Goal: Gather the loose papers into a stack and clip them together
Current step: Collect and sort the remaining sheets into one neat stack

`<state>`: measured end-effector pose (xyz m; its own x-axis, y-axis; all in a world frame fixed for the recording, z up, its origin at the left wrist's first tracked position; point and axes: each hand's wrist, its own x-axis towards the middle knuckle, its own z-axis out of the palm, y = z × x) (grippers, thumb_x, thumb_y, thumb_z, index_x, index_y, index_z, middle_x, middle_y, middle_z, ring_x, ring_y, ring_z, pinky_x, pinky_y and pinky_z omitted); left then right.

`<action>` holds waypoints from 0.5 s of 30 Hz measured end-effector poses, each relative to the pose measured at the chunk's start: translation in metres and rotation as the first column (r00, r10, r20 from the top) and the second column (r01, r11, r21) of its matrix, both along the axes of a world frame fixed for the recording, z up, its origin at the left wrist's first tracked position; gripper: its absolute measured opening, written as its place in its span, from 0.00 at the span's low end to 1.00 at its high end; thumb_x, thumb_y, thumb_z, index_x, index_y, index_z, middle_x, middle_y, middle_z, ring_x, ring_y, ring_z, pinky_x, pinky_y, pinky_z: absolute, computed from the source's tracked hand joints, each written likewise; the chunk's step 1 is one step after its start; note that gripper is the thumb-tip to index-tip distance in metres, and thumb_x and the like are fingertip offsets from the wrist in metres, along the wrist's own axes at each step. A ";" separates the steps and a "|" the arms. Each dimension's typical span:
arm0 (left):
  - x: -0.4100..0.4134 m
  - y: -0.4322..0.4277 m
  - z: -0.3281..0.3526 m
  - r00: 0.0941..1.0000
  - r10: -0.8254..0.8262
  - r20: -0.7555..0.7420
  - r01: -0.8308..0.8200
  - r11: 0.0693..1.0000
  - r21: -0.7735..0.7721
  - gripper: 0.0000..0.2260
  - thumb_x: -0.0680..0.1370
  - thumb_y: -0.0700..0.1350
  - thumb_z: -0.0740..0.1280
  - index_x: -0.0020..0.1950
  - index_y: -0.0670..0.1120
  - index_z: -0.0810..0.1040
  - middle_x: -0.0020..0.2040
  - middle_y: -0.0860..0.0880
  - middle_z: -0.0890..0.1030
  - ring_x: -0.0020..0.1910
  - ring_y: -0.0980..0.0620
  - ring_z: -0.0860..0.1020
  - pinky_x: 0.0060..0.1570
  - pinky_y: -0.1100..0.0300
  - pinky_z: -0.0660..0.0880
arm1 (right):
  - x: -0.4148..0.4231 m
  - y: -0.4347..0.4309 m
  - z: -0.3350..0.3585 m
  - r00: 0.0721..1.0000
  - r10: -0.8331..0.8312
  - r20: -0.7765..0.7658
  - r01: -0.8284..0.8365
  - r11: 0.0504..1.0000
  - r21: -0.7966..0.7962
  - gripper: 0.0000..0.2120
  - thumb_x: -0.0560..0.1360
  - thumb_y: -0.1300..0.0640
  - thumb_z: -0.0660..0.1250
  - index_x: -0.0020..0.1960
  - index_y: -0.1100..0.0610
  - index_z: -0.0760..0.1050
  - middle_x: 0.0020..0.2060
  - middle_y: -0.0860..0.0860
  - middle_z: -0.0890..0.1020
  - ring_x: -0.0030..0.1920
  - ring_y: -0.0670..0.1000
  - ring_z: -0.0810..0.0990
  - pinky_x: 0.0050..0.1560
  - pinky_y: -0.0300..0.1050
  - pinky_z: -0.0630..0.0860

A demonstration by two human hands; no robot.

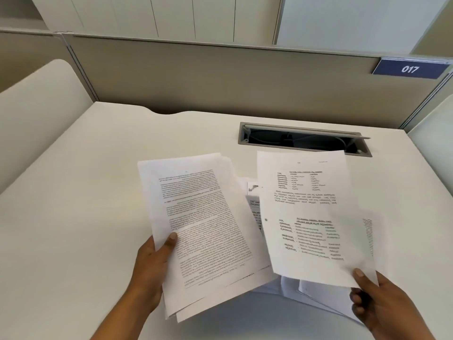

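The left hand (152, 263) sits at the near side of the white surface (68, 217) and grips a bundle (203, 229) of printed papers by its lower left edge. Its thumb is pressed on top, and the other fingers are hidden beneath. The bundle is several sheets thick, tilted, with its lower edges fanned out unevenly. An edge grip like this probably keeps the top face free to take more pages.

Between the hands, more sheets (253, 207) show in the gap, mostly covered by what is held above them. They seem to lie on the surface, though I cannot tell for sure.

Further right is a single page (311, 217) with short blocks of text, its left edge overlapping the bundle's right side. The right hand (377, 303) pinches it at the lower right corner, thumb on top and curled fingers (356, 299) below. The page is blurred near that corner. A corner pinch leaves the sheet free to swing across, so I judge it is meant for the bundle. Beneath it, near the front edge, further loose papers (318, 295) are spread on the surface.

Behind, a cable slot (304, 141) is cut into the surface, and a blue sign (410, 69) hangs on the partition at far right.

The gathering is partly done — nothing is squared yet, and no clip is in view.
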<state>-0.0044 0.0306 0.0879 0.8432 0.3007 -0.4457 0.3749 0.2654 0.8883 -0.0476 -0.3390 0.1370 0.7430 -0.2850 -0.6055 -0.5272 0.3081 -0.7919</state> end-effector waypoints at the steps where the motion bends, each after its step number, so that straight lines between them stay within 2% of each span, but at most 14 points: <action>1: 0.001 -0.002 0.000 1.000 -0.006 0.000 0.006 1.000 0.001 0.10 0.82 0.45 0.66 0.61 0.49 0.81 0.52 0.50 0.88 0.52 0.45 0.86 0.50 0.50 0.81 | 0.000 0.004 0.001 1.000 0.019 0.007 -0.019 1.000 -0.013 0.45 0.38 0.42 0.85 0.49 0.61 0.78 0.23 0.53 0.71 0.22 0.48 0.71 0.19 0.38 0.67; 2: 0.002 -0.005 0.000 1.000 -0.011 -0.003 0.011 1.000 0.000 0.10 0.82 0.46 0.66 0.62 0.49 0.81 0.53 0.50 0.88 0.52 0.45 0.86 0.51 0.49 0.81 | 0.000 0.009 0.001 0.999 0.052 0.001 -0.052 0.998 -0.028 0.39 0.47 0.46 0.85 0.52 0.63 0.78 0.23 0.53 0.71 0.22 0.48 0.71 0.19 0.38 0.67; 4: 0.004 -0.011 0.000 1.000 -0.024 -0.010 0.024 1.000 -0.008 0.11 0.82 0.47 0.66 0.63 0.49 0.80 0.55 0.48 0.87 0.53 0.44 0.86 0.53 0.46 0.81 | 0.000 0.021 -0.002 0.993 0.117 0.007 -0.117 0.992 -0.045 0.18 0.72 0.58 0.73 0.56 0.66 0.76 0.22 0.54 0.71 0.21 0.48 0.70 0.19 0.37 0.67; 5: 0.004 -0.014 0.001 0.999 -0.032 -0.008 0.032 0.999 -0.014 0.11 0.82 0.47 0.65 0.63 0.49 0.80 0.55 0.47 0.87 0.53 0.44 0.86 0.52 0.46 0.81 | 0.001 0.025 -0.004 0.991 0.137 0.002 -0.137 0.988 -0.066 0.11 0.76 0.61 0.68 0.55 0.67 0.76 0.22 0.54 0.72 0.21 0.49 0.70 0.20 0.38 0.67; 7: 0.005 -0.022 0.003 0.999 -0.048 0.001 0.048 0.999 -0.023 0.11 0.83 0.48 0.64 0.63 0.49 0.81 0.54 0.48 0.88 0.52 0.44 0.86 0.49 0.48 0.82 | 0.002 0.034 -0.007 0.984 0.181 -0.006 -0.179 0.973 -0.147 0.07 0.78 0.62 0.66 0.51 0.66 0.78 0.22 0.56 0.73 0.22 0.50 0.69 0.22 0.39 0.68; 9: 0.005 -0.028 0.006 0.999 -0.051 -0.005 0.051 0.998 -0.044 0.11 0.83 0.49 0.63 0.63 0.49 0.81 0.54 0.48 0.88 0.53 0.44 0.86 0.50 0.48 0.81 | 0.003 0.042 -0.010 0.969 0.247 0.008 -0.238 0.938 -0.251 0.07 0.78 0.61 0.67 0.48 0.65 0.79 0.23 0.57 0.75 0.24 0.52 0.70 0.27 0.43 0.69; 12: 0.004 -0.035 0.007 0.999 -0.038 -0.024 0.037 0.998 -0.047 0.16 0.82 0.56 0.63 0.65 0.51 0.80 0.58 0.50 0.86 0.58 0.45 0.84 0.61 0.43 0.78 | 0.004 0.052 -0.012 0.938 0.347 0.018 -0.315 0.872 -0.374 0.07 0.77 0.59 0.68 0.45 0.63 0.81 0.23 0.57 0.77 0.25 0.54 0.71 0.32 0.47 0.68; 15: 0.002 -0.040 0.006 0.999 -0.039 -0.020 0.037 0.996 -0.084 0.23 0.76 0.68 0.62 0.65 0.57 0.79 0.62 0.55 0.84 0.63 0.48 0.81 0.67 0.42 0.74 | 0.006 0.059 -0.014 0.909 0.417 0.011 -0.366 0.809 -0.460 0.06 0.77 0.58 0.68 0.44 0.59 0.81 0.23 0.56 0.79 0.23 0.50 0.73 0.27 0.43 0.70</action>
